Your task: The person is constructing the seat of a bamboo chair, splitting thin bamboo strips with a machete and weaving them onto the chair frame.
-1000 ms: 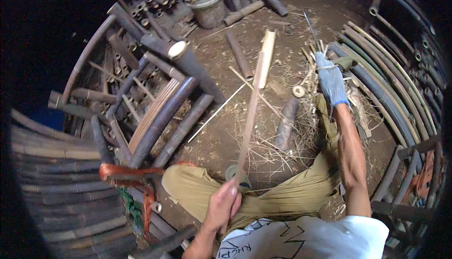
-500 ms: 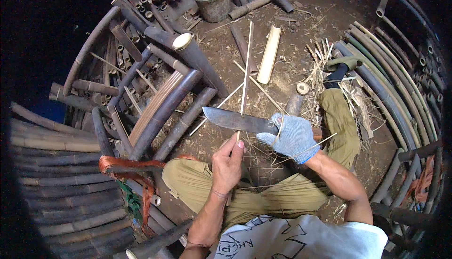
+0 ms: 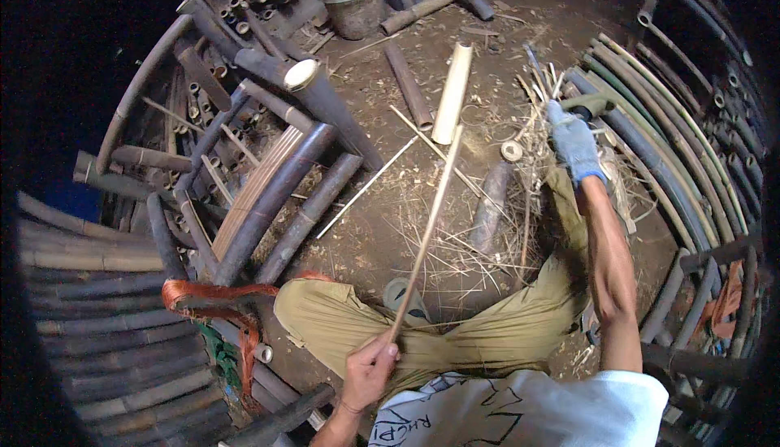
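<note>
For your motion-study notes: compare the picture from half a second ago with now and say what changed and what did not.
The gloved right hand swung out to the right, away from the bamboo strip; the broad knife it held over the strip is no longer visible. The bare left hand keeps gripping the strip's near end. The split bamboo half lies unmoved.

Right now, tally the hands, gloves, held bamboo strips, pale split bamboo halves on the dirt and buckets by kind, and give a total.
Hands: 2 (left hand bare, right hand gloved)
Blue glove: 1
Held bamboo strip: 1, in the left hand
Pale split bamboo half: 1
Bucket: 1
Total: 6
</note>
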The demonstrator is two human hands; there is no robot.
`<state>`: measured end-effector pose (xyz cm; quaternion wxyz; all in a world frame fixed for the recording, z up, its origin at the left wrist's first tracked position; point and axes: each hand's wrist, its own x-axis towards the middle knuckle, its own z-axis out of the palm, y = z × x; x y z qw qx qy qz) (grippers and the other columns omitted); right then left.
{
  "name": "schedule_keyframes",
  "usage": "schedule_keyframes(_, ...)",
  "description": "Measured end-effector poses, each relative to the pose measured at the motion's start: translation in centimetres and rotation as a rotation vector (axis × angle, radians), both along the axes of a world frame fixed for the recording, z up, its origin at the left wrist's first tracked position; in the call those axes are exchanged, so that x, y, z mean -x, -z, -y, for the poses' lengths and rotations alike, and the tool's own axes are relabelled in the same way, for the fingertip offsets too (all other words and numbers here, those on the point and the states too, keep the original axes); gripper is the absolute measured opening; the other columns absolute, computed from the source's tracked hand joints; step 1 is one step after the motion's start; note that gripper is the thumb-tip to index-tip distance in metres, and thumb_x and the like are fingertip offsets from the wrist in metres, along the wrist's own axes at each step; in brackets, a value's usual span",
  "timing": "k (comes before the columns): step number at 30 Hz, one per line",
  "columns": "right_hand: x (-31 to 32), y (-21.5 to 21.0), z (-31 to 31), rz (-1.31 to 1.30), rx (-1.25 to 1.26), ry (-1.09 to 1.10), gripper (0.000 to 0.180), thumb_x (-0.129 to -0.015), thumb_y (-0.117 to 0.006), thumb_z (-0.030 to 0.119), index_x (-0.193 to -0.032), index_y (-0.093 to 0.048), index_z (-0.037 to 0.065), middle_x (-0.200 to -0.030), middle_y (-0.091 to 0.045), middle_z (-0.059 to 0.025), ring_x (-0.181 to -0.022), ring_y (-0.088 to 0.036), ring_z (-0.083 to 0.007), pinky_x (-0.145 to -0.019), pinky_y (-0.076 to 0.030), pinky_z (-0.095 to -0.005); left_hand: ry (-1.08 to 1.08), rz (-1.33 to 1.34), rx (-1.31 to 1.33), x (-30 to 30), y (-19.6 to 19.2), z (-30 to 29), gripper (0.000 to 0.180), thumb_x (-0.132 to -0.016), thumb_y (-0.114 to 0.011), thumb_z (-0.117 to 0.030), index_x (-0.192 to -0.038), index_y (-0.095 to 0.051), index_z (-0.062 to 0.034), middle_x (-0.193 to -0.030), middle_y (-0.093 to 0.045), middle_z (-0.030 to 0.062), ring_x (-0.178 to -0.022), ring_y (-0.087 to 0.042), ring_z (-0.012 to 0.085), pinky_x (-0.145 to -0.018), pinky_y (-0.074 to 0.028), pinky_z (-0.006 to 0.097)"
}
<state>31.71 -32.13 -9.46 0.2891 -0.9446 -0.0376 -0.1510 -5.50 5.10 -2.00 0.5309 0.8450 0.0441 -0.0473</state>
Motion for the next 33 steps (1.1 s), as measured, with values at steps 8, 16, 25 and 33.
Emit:
schedule_keyframes(8,15.8,-6.6,-14.0,-0.102,0.028,-0.444,0.047,-0.081,-0.067,0.057,-0.082,-0.064,0.010,-0.071,-0.065,-0.0158,-0.067,-0.065,-0.0390,-0.062,-0.053,-0.0474,-0.163,-0.195,0.435,-4.9,-1.5,1.3,0.044,-0.104,-0.050,-0.018,-0.145,-0.045,-0.0051,-0.064,-0.051,-0.0027,-0.051,-0.043,0.0039,-0.047,-0.037,0.020)
schedule_keyframes(16,2.9,-0.1,-8.3,0.060,0.123,-0.288,0.030,-0.094,-0.050,0.028,-0.103,-0.063,0.002,-0.101,-0.065,-0.0177,-0.086,-0.062,-0.0339,-0.072,-0.051,-0.0462,0.015,0.039,0.075,0.4,-1.4,-2.0,0.038,-0.100,-0.051,-0.013,-0.137,-0.055,-0.0015,-0.070,-0.061,0.0002,-0.060,-0.055,0.0073,-0.057,-0.048,0.026)
schedule_keyframes(25,5.8,12.9,-5.6,-0.349,-0.041,-0.202,0.060,-0.103,-0.038,0.049,-0.100,-0.058,-0.007,-0.074,-0.058,-0.0159,-0.072,-0.051,-0.0231,-0.065,-0.041,-0.0433,-0.419,0.533,-0.366,-14.7,-5.7,-21.0,0.028,-0.100,-0.049,-0.021,-0.108,-0.061,0.0031,-0.088,-0.061,0.0112,-0.088,-0.059,0.0246,-0.085,-0.046,0.036)
schedule_keyframes(33,11.9,23.2,-5.0,-0.876,-0.527,0.103,0.060,-0.103,-0.041,0.046,-0.115,-0.060,-0.009,-0.093,-0.061,-0.0096,-0.079,-0.051,-0.0192,-0.074,-0.046,-0.0351,-0.765,0.383,-0.544,-23.7,5.4,-35.2,0.059,-0.097,-0.047,-0.051,-0.074,-0.067,-0.0006,-0.080,-0.064,0.0215,-0.082,-0.062,0.0411,-0.078,-0.046,0.047)
